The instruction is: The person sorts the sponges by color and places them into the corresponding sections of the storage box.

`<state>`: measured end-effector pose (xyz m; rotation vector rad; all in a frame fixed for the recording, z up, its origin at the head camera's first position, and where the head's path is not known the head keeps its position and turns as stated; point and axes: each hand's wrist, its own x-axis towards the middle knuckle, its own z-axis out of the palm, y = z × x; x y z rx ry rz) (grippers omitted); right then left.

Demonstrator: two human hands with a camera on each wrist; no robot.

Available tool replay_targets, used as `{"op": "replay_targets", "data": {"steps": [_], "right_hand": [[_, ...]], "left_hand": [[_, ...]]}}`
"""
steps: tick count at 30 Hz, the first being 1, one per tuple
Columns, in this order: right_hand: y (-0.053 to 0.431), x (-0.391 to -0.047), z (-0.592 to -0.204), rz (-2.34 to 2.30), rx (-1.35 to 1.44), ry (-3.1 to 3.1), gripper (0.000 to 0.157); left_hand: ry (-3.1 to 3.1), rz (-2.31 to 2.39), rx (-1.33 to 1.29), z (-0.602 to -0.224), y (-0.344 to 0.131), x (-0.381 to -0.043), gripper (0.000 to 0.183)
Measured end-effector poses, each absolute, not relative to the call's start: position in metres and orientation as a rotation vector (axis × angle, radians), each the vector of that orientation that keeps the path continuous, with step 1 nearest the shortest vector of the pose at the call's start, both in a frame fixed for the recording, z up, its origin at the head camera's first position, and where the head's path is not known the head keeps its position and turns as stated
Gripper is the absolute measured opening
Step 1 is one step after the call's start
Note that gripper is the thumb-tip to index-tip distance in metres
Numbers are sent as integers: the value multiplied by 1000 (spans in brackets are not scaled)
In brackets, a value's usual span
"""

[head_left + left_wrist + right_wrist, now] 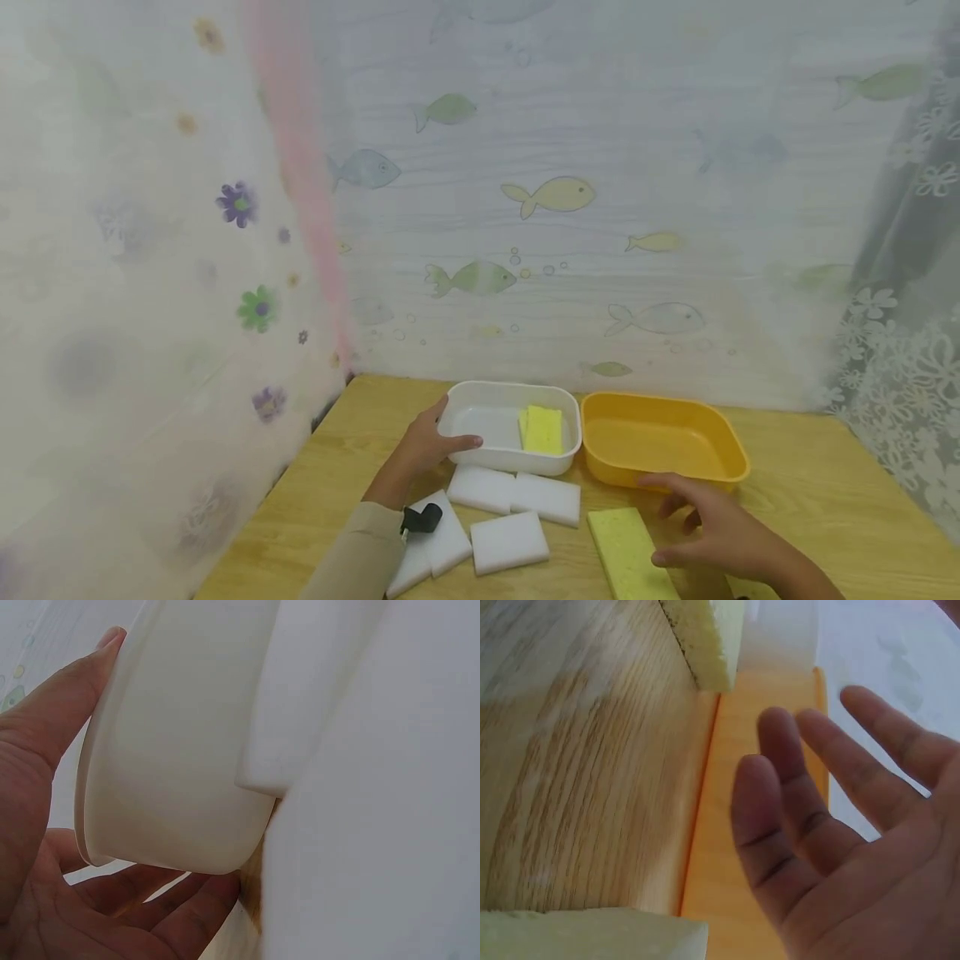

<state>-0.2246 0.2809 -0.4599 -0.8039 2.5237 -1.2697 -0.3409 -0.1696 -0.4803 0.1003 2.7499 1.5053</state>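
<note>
My left hand [424, 450] grips the left end of a white plastic tub [510, 461]. In the left wrist view the thumb lies along the rim of the tub [172, 742] while the other fingers bend around its end wall. Yellow sponge pieces [543, 430] stand inside the tub at its right end. My right hand [720, 529] hovers with spread, slightly bent fingers and holds nothing. It is between a long yellow sponge [628, 550] and the front of an orange tub [652, 437]. Its fingers overlap the orange wall [739, 870] in the right wrist view.
Several white sponge blocks [510, 543] lie on the wooden table [300, 517] in front of the white tub. Another yellow sponge [752, 589] is partly hidden beneath the right forearm. Behind the tubs hangs a fish-patterned curtain [555, 275]; a flowered one [150, 333] borders the left side.
</note>
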Motion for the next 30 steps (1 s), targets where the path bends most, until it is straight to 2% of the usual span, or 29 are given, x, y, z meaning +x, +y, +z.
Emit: {"op": "replay_targets", "data": {"steps": [4,10,15,30], "right_hand": [[286,-225,-464,-1282,-795,2396,78],[291,-227,-468,-1295,-763,2167,95],[286,-227,-465,-1146,-805,2231,104],[279,-223,-472,-973,-848,2393,109]], "left_hand": [[2751,1502,98,-482,-169,-341,117],[2754,1502,94,-481,-168,-340,116],[2761,1497,92,-479,-167,-338,117],[2742,1526,94,-480,-167,-339,117]]}}
